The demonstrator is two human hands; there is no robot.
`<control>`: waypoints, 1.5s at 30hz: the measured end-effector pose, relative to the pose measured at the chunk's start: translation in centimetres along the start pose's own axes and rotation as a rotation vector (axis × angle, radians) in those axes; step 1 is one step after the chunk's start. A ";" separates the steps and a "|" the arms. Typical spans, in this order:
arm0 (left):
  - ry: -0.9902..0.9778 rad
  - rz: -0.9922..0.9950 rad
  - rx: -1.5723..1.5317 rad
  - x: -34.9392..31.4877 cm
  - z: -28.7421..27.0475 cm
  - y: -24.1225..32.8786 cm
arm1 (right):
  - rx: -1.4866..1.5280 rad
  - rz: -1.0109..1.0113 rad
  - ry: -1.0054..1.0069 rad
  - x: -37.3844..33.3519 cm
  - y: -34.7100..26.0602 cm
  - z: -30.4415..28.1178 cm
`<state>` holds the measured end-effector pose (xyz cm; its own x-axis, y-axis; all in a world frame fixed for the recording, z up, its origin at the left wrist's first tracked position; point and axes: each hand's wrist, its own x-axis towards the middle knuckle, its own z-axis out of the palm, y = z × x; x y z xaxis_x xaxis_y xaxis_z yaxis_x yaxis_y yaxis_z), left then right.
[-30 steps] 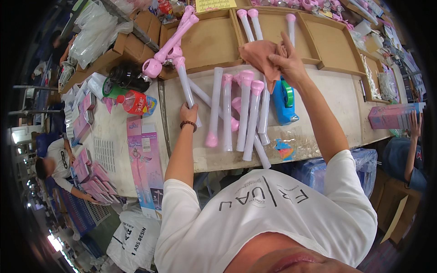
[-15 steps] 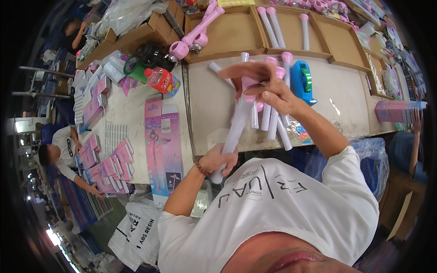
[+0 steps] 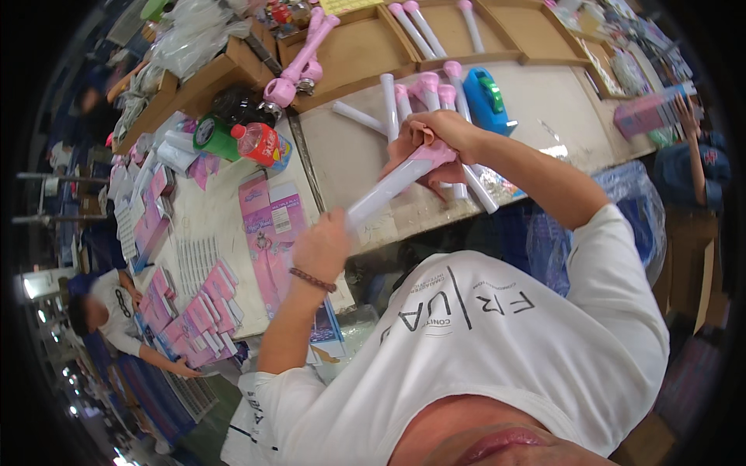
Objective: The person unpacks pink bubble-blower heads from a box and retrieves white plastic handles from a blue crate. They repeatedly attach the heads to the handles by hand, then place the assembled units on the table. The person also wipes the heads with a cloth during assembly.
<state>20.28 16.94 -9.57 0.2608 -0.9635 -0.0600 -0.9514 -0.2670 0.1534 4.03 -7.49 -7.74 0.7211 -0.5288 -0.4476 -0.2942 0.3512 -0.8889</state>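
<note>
A white tube with a pink head point(image 3: 392, 189) lies slantwise between the two hands, above the near edge of the table point(image 3: 571, 116). Its pink head is at the right hand point(image 3: 447, 132), and its plain end runs down toward the left hand point(image 3: 325, 241). The right hand is closed on a brownish-pink cloth point(image 3: 396, 151), which is wrapped partly around the pink head. The left hand is blurred and curled at the plain end; I cannot tell whether its fingers grip the tube.

Just beyond the right hand, several similar tubes point(image 3: 388, 97) lie on the table, partly hidden by the hand and cloth. A blue tape dispenser point(image 3: 488, 105) stands beside them.

Along the far side of the table is a divided cardboard tray point(image 3: 418, 66). Two pink-tipped tubes point(image 3: 420, 29) lie side by side in one compartment, with a third tube point(image 3: 471, 27) apart from them toward the right. Pink rods point(image 3: 309, 54) lie over the tray's left end. Farther left, an open carton point(image 3: 221, 70) holds clear plastic bags point(image 3: 186, 43). In front of it are a green tape roll point(image 3: 214, 138) and a red-capped bottle point(image 3: 256, 144). At the far right, another person's hand point(image 3: 687, 115) touches a pink and blue box point(image 3: 649, 113).
</note>
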 end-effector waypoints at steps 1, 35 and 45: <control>-0.006 0.060 -0.012 0.3 -0.5 -0.8 | 0.065 0.146 0.016 -0.1 0.2 0.0; -0.536 -0.113 -1.690 0.0 6.7 13.7 | 0.517 -0.434 0.177 -4.9 -3.2 -3.8; 0.282 -0.361 -0.630 4.6 8.5 20.9 | 0.233 -0.891 0.470 -4.7 -0.3 -4.8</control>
<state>0.17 7.09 -15.01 0.6490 -0.7603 0.0271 -0.5489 -0.4433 0.7087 -2.29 -8.79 -5.83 0.2851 -0.9013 0.3263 0.3909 -0.2014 -0.8981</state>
